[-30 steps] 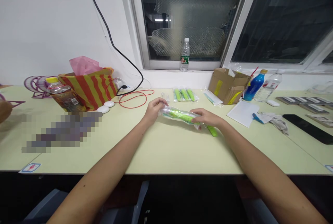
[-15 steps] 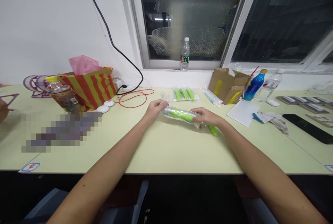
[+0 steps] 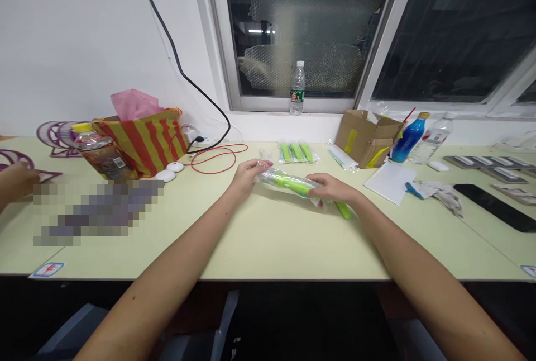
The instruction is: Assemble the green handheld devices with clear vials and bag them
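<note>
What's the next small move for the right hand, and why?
I'd probably slide the right hand outward to the green end: it juts past that hand and looks outside the clear bag, while the left hand pinches the bag's other end, which should steady it.

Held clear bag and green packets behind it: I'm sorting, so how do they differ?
The left hand and right hand grip the held clear bag; the green packets lie on the table. The held clear bag runs sideways; the green packets run roughly front to back. Both show green through clear plastic.
</note>
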A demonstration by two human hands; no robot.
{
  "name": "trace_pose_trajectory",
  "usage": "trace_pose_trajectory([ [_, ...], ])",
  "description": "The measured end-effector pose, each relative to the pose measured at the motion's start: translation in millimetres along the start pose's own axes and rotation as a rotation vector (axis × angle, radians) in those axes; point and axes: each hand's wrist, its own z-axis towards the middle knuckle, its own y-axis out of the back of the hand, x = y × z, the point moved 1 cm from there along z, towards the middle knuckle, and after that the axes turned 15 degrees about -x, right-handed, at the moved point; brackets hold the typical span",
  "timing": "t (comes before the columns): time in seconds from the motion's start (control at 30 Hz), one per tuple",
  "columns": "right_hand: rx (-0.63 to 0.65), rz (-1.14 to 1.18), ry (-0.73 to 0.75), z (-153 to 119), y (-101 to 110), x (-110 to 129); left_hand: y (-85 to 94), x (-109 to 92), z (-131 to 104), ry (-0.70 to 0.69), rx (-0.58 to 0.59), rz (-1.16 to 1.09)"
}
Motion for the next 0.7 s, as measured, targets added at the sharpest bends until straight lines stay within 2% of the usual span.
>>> trace_pose_trajectory([
  [0.23, -0.043, -0.018, -0.016, -1, 5, -1, 1.0, -1, 2, 0.057, 0.030, -0.112],
  [0.4, -0.070, 0.089, -0.039, 1, 12, -5, -0.8, 8, -1, 0.141, -0.021, -0.093],
  [0.47, -0.138, 0.170, -0.060, 4, 19, -10, -3.8, 15, -4, 0.171, -0.034, -0.037],
  [0.57, -0.320, 0.299, -0.119, 15, 37, -19, -11.1, 27, -10, 0.196, 0.006, 0.092],
  [0.7, -0.541, 0.403, -0.253, 42, 61, -28, -18.4, 37, -13, 0.155, 0.068, 0.184],
])
